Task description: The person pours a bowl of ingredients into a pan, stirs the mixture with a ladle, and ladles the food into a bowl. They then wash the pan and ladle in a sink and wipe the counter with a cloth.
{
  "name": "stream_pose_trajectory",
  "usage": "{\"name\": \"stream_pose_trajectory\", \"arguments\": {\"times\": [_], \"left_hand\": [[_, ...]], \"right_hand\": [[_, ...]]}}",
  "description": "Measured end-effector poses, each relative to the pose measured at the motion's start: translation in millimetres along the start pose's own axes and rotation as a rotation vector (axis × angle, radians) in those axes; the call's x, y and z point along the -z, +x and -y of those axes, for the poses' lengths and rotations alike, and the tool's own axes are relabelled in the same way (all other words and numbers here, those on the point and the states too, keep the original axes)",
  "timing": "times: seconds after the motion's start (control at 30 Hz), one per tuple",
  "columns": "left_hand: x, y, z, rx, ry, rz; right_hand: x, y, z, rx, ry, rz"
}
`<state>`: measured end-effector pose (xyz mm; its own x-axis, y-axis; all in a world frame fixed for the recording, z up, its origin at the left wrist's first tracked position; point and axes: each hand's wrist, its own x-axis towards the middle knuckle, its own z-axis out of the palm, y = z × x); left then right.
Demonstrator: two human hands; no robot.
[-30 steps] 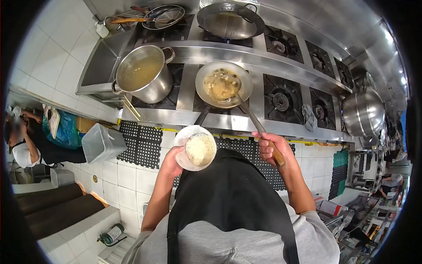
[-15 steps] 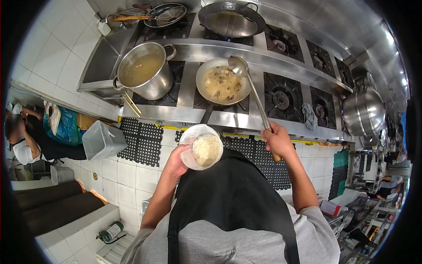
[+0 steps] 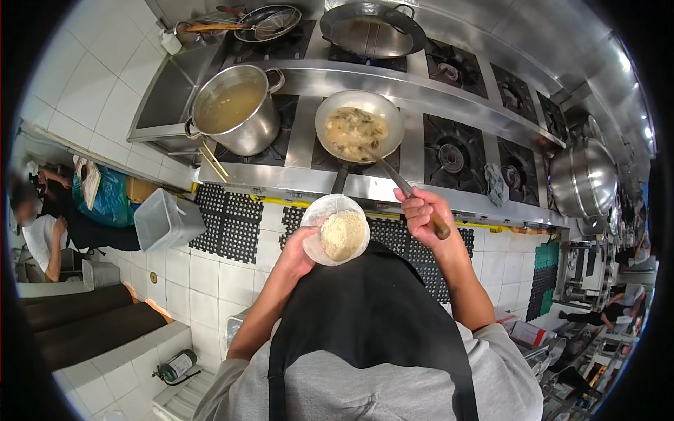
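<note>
My left hand [image 3: 300,251] is closed around the side of a white tub [image 3: 316,210] at my waist. Pale, grainy powder [image 3: 342,234] lies inside the tub. In my right hand [image 3: 426,212] is the wooden end of a long-handled ladle [image 3: 393,177], fingers wrapped round it. The ladle's head is down in the frying pan [image 3: 390,111], mostly hidden by the food. Brownish, soupy food [image 3: 354,129] with dark pieces fills the lower part of the pan. The pan sits on a front burner, its dark handle pointing toward me.
Left of the pan stands a tall steel pot [image 3: 253,126] of cloudy liquid, with chopsticks [image 3: 214,161] by it. A wide dark pan [image 3: 372,35] rests on the rear burners. A grey cloth [image 3: 496,184] hangs at the stove's front right. Another person [image 3: 45,228] is at far left.
The ladle's head has come down from above the pan's right rim into the food. My right hand has shifted slightly left, and the tub has moved slightly right.
</note>
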<state>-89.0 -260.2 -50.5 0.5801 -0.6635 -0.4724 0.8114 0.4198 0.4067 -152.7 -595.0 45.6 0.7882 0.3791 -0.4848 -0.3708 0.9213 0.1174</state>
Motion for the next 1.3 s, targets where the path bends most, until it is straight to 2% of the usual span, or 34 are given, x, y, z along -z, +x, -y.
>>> {"name": "stream_pose_trajectory", "arguments": {"times": [0.07,0.2,0.5,0.7,0.9,1.0,1.1,1.2,1.23,1.3], "left_hand": [[-2,1,5,-0.022,0.015,0.001],[-9,-4,6,-0.029,0.116,-0.008],[4,-13,1,-0.044,0.144,-0.05],[6,-16,-4,-0.058,0.142,-0.074],[7,-15,-7,-0.061,0.138,-0.085],[2,-16,-10,-0.063,0.098,-0.093],[5,-17,-11,-0.083,0.108,-0.112],[7,-19,-12,-0.098,0.134,-0.117],[6,-21,-13,-0.101,0.135,-0.119],[4,-25,-14,-0.102,0.135,-0.125]], "right_hand": [[-1,-3,3,-0.025,0.075,0.054],[-9,-9,-3,0.049,-0.12,-0.013],[-24,-25,-4,0.254,-0.636,-0.334],[-15,-32,5,0.386,-1.088,-0.447],[-19,-31,3,0.463,-1.41,-0.631],[-6,-19,11,0.524,-1.601,-0.619],[2,-1,10,0.531,-1.595,-0.653],[18,19,6,0.416,-1.346,-0.61],[6,16,-3,0.352,-1.212,-0.571],[16,19,0,0.189,-0.728,-0.32]]}}
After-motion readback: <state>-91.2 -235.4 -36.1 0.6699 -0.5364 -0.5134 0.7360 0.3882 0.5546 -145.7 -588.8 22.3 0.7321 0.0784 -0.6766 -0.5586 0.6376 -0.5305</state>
